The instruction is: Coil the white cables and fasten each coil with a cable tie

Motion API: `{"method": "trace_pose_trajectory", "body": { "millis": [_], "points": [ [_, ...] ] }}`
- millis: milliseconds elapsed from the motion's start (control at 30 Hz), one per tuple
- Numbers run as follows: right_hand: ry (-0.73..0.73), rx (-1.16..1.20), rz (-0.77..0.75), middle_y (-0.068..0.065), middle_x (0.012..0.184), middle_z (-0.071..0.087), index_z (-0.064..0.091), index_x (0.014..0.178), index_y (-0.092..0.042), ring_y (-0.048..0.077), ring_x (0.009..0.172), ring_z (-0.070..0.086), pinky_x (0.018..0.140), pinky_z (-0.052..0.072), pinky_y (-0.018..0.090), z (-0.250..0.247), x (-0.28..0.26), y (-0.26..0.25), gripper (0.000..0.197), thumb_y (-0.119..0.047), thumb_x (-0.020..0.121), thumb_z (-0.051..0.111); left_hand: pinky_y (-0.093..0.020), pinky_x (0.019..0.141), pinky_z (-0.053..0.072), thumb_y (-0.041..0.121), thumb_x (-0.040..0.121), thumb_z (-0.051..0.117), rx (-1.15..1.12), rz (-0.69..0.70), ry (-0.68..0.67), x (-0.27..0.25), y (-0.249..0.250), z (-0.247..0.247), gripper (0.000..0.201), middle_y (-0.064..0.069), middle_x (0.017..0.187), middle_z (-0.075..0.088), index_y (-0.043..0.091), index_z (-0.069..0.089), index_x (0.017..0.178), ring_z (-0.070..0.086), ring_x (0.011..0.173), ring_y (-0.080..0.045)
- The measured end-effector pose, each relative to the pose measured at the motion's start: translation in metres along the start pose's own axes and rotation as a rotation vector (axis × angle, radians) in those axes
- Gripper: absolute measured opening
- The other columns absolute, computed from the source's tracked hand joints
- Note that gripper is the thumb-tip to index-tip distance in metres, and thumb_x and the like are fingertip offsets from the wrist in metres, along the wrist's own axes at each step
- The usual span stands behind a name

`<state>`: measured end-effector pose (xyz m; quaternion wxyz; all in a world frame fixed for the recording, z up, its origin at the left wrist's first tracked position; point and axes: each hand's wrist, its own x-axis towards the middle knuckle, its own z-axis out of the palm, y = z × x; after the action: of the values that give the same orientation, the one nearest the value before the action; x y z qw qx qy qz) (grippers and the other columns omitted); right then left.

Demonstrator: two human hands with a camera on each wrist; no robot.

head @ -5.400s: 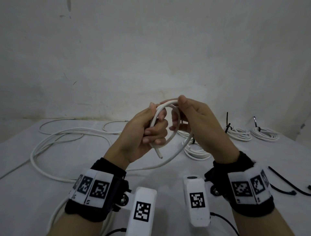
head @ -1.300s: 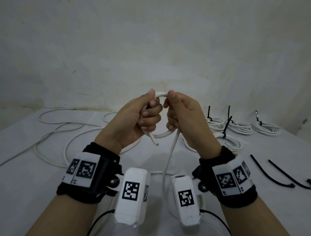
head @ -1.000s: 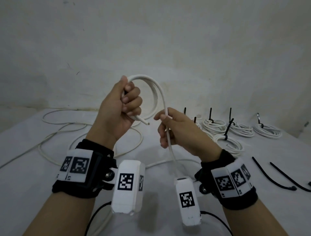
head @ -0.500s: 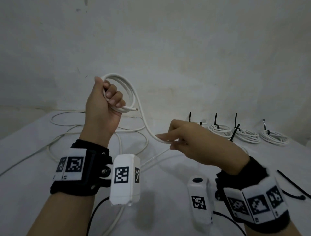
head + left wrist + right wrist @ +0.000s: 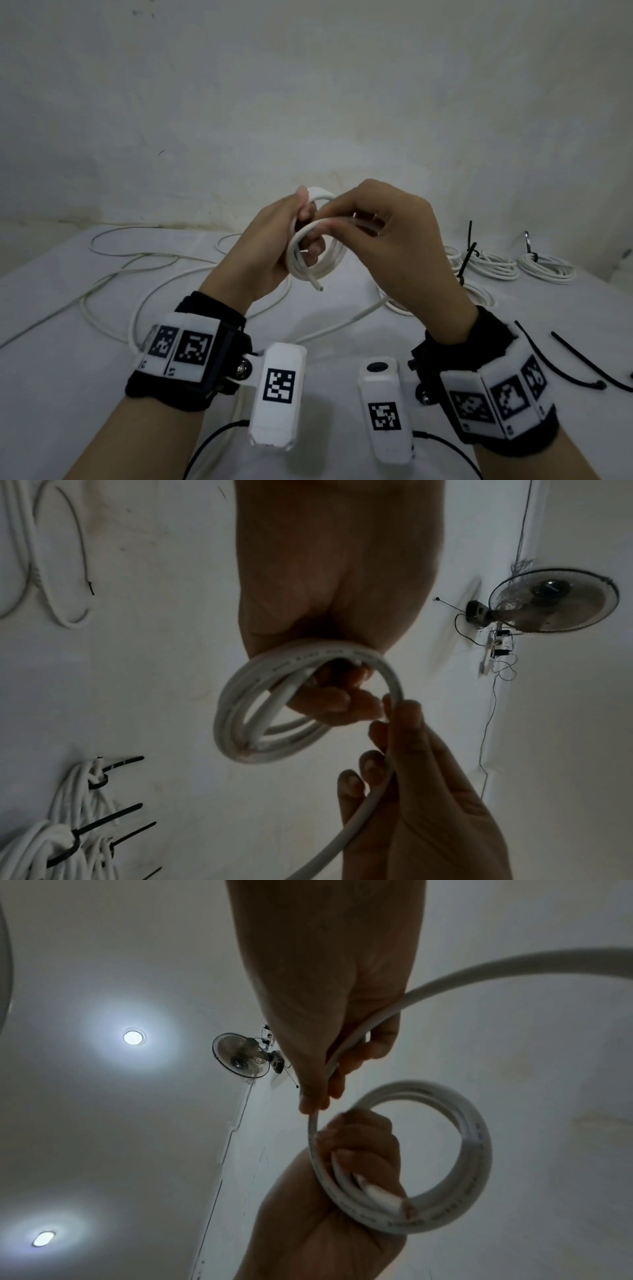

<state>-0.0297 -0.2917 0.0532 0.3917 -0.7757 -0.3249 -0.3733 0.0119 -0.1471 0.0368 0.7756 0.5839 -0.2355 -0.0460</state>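
A small coil of white cable is held up in front of me, above the table. My left hand grips it with the fingers curled through the loops, and the cut cable end sticks out below. My right hand pinches the running cable between thumb and fingers, right beside the coil. In the left wrist view the cable passes along the right hand's fingers to the coil. The free length trails down to the table.
Loose white cable loops over the white table on the left. Finished coils with black ties lie at the back right. Loose black cable ties lie near the right edge. A wall stands close behind.
Half a second ago my left hand held the coil up to the left and my right hand was out along the cable. Both hands have come together at centre, laying another turn.
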Motion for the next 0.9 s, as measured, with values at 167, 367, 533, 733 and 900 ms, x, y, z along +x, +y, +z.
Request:
{"method": "trace_pose_trajectory", "body": {
  "millis": [167, 367, 533, 733, 900],
  "points": [
    [0.16, -0.026, 0.035, -0.003, 0.075, 0.068, 0.072, 0.079, -0.012, 0.008, 0.075, 0.063, 0.069, 0.049, 0.021, 0.003, -0.002, 0.007, 0.006, -0.017, 0.08, 0.075, -0.013, 0.035, 0.026, 0.033, 0.098, 0.033, -0.03, -0.042, -0.155, -0.004, 0.003, 0.004, 0.047, 0.003, 0.053, 0.042, 0.02, 0.055, 0.058, 0.026, 0.033, -0.003],
    [0.212, -0.09, 0.067, 0.002, 0.088, 0.057, 0.059, 0.083, -0.012, 0.014, 0.078, 0.059, 0.063, 0.051, 0.03, 0.002, -0.001, 0.016, 0.024, -0.032, 0.083, 0.072, -0.011, 0.03, 0.021, 0.037, 0.083, 0.042, -0.181, -0.113, -0.175, -0.006, 0.009, 0.009, 0.028, 0.007, 0.045, 0.028, 0.016, 0.037, 0.066, 0.021, 0.027, 0.002],
    [0.062, 0.012, 0.282, 0.007, 0.065, 0.062, 0.051, 0.091, -0.014, 0.015, 0.044, 0.061, 0.044, 0.045, 0.022, -0.005, 0.0, 0.017, 0.031, -0.04, 0.084, 0.066, -0.012, 0.031, 0.019, 0.049, 0.08, 0.044, -0.168, -0.144, -0.152, -0.007, 0.01, 0.015, 0.038, 0.008, 0.045, 0.025, 0.017, 0.033, 0.062, 0.02, 0.028, 0.001],
    [0.047, 0.001, 0.316, 0.002, 0.048, 0.055, 0.058, 0.077, -0.005, 0.01, 0.038, 0.056, 0.044, 0.037, 0.013, -0.001, -0.002, 0.026, 0.036, -0.039, 0.088, 0.063, -0.016, 0.04, 0.027, 0.05, 0.084, 0.045, 0.078, -0.104, -0.054, -0.007, 0.01, 0.019, 0.04, 0.004, 0.055, 0.025, 0.014, 0.04, 0.068, 0.026, 0.038, -0.005],
    [-0.11, 0.317, 0.563, 0.002, 0.045, 0.055, 0.051, 0.069, -0.011, 0.019, 0.045, 0.063, 0.052, 0.047, 0.024, -0.008, -0.001, 0.024, 0.043, -0.053, 0.076, 0.058, -0.018, 0.042, 0.019, 0.04, 0.097, 0.041, 0.155, -0.086, -0.001, -0.008, 0.011, 0.018, 0.038, 0.005, 0.056, 0.02, 0.019, 0.03, 0.068, 0.02, 0.04, -0.006]
  ]
}}
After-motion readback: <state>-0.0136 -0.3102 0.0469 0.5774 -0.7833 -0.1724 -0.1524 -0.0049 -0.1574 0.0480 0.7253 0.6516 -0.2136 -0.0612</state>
